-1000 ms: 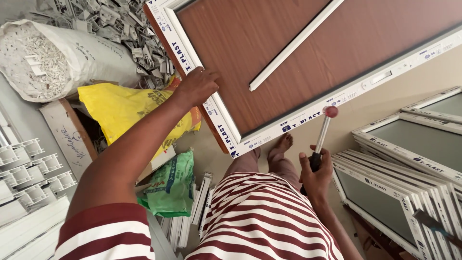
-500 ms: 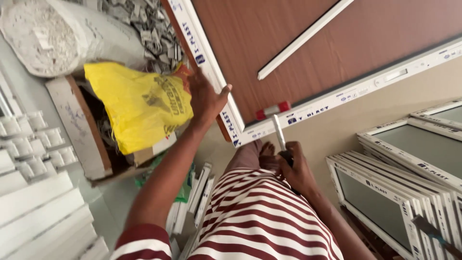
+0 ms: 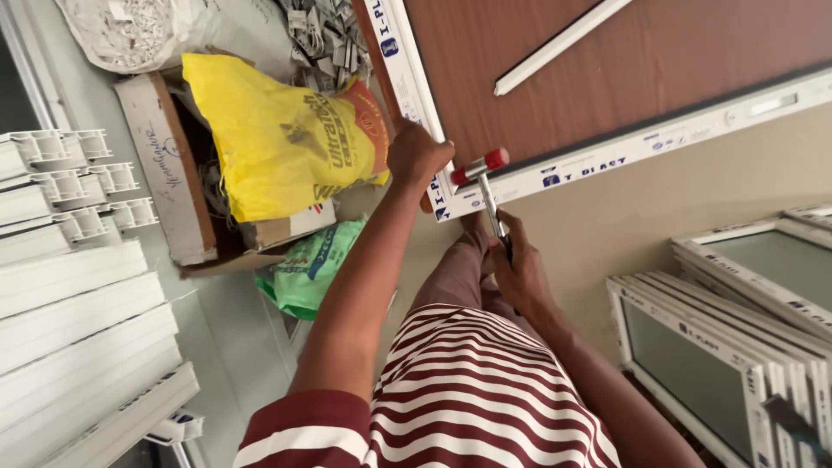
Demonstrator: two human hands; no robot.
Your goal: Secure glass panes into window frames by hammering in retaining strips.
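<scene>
My left hand [image 3: 417,156] grips the near corner of a white window frame [image 3: 624,149] that lies on a brown board [image 3: 676,61]. My right hand [image 3: 520,273] is closed on the black grip of a small mallet [image 3: 485,173]. The mallet has a metal shaft and a head with one red end and one white end. Its head sits at the frame's corner, right beside my left hand. A loose white strip [image 3: 559,43] lies on the board inside the frame. My striped shirt and my knee fill the bottom middle.
A yellow bag [image 3: 277,139] sits in a cardboard box [image 3: 160,165], with a green bag [image 3: 308,264] beside it. White profile lengths [image 3: 78,295] are stacked at the left. Glazed white window frames [image 3: 737,347] lean at the right. A white sack [image 3: 139,35] and small loose fittings [image 3: 325,35] lie at the top.
My right hand has brought the mallet from beside my knee up to the frame's corner. My left hand has stayed on that corner. The view has shifted closer.
</scene>
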